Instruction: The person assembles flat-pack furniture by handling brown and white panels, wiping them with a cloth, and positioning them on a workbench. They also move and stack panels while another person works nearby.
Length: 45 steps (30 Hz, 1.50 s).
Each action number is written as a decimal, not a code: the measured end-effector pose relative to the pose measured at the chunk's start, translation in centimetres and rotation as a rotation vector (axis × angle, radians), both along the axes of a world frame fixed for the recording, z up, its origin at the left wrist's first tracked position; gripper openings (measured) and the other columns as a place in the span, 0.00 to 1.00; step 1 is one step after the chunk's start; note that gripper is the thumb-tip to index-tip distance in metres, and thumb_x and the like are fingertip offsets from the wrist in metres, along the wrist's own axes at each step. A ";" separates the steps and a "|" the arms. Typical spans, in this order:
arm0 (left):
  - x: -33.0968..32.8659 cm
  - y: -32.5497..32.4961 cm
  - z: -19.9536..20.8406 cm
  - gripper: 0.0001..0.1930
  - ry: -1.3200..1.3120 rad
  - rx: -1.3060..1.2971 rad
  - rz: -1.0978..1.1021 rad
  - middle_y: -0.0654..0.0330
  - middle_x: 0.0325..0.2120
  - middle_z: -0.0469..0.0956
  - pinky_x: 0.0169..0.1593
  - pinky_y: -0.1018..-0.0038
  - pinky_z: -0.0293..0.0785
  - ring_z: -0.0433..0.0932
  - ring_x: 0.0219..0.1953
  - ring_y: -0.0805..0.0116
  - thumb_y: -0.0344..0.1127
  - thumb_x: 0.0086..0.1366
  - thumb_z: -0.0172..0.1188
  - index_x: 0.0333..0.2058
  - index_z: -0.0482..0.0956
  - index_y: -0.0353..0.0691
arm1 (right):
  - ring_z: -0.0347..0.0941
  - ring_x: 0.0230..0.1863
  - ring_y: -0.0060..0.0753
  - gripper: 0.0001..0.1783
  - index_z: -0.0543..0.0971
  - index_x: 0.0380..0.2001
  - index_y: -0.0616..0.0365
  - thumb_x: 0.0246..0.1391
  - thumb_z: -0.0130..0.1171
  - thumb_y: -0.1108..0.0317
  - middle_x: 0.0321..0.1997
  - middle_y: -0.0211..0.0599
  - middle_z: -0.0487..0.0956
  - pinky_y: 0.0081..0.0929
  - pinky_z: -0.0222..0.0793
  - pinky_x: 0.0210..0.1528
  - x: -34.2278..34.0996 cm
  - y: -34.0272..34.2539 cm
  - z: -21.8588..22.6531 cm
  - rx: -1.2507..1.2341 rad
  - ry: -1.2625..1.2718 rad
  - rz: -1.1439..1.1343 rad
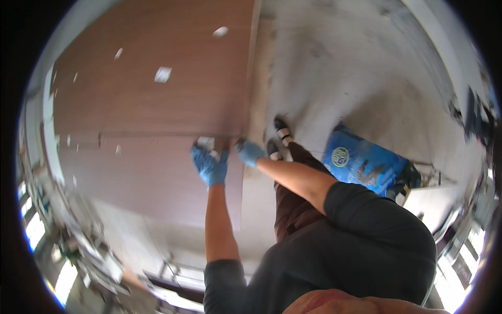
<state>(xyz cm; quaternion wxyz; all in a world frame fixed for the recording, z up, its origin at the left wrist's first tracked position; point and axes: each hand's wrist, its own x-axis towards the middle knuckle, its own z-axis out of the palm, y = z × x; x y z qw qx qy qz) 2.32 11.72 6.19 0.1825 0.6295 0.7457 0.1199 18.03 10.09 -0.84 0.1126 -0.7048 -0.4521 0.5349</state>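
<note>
My left hand (210,166), in a blue glove with dark fingertips, is over a brown panel (157,172) close to a seam in it. Its thumb and fingers are apart, and a small white piece (206,142) shows beside them; blur hides whether they touch it. Just to the right, my right hand (251,153), gloved the same way, is at the panel's right edge. Its fingers are curled together, and anything in them is too blurred to make out. Beyond the seam lies a larger brown panel (188,104) with a white square label (162,75).
Small white patches dot the panels, among them an oval one (220,32). A printed blue bag (361,159) lies on the grey floor (334,68) to my right. My shoes (282,130) are beside the panel edge. Clutter lines the lower left.
</note>
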 end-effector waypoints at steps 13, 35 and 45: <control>-0.3 2.7 1.8 0.52 0.378 -0.545 -0.145 0.42 0.74 0.59 0.76 0.56 0.57 0.56 0.77 0.45 0.65 0.61 0.65 0.73 0.61 0.35 | 0.79 0.60 0.55 0.24 0.84 0.53 0.56 0.70 0.47 0.53 0.57 0.52 0.83 0.47 0.71 0.64 26.2 -5.5 3.5 -0.145 -0.120 0.215; 55.0 15.9 7.2 0.43 0.052 -0.524 -0.744 0.33 0.64 0.72 0.66 0.53 0.69 0.71 0.65 0.37 0.64 0.63 0.61 0.63 0.75 0.28 | 0.78 0.61 0.61 0.29 0.84 0.54 0.60 0.67 0.48 0.48 0.60 0.55 0.82 0.50 0.70 0.65 68.5 -18.7 4.5 -0.271 -0.190 -0.683; 75.0 30.8 2.9 0.25 0.487 -0.685 -1.160 0.44 0.53 0.84 0.51 0.57 0.80 0.83 0.53 0.52 0.50 0.70 0.57 0.50 0.84 0.32 | 0.79 0.61 0.56 0.25 0.84 0.55 0.57 0.67 0.52 0.51 0.59 0.50 0.83 0.49 0.74 0.61 80.1 -18.3 4.8 -0.371 -0.188 -0.687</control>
